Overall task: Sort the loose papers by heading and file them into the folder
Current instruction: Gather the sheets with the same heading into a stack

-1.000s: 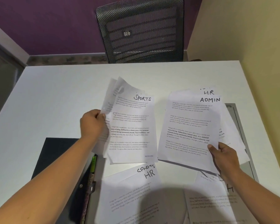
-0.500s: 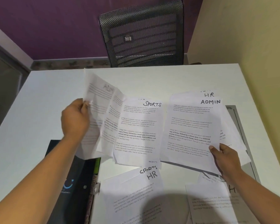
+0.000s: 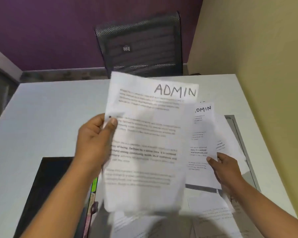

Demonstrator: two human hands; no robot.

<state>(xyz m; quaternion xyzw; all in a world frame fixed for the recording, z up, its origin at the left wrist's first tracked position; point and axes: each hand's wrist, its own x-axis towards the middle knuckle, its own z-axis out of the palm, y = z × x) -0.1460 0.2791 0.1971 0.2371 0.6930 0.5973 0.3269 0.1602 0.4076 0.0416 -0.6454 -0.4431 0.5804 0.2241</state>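
Two hands are at work, both gripping paper. My left hand (image 3: 93,143) pinches one sheet (image 3: 144,152) by its left edge, thumb on the face, and holds it up over the middle of the bench (image 3: 50,109). My right hand (image 3: 227,170) holds a stack (image 3: 203,134) by its lower corner, thumb on top, toward the right edge. The sheet overlaps the left side of the stack.

I judge this to be mid-sort, with nothing filed that I can see. More sheets (image 3: 213,219) lie loose along the near edge, and the black cover at the near-left corner, which I take for the folder (image 3: 50,182), lies flat.

The sheet is headed "ADMIN" in handwritten capitals. The stack's top page shows "DMIN", its first letter half covered, so the headings appear to match. The next move would be to lay the sheet on the stack and square the edges without letting the thin pages fan or slip.

The printed text on the sheet is too blurred to read. On the stack I can read "local traditions, and" in bold. A grey strip under the stack I cannot identify.
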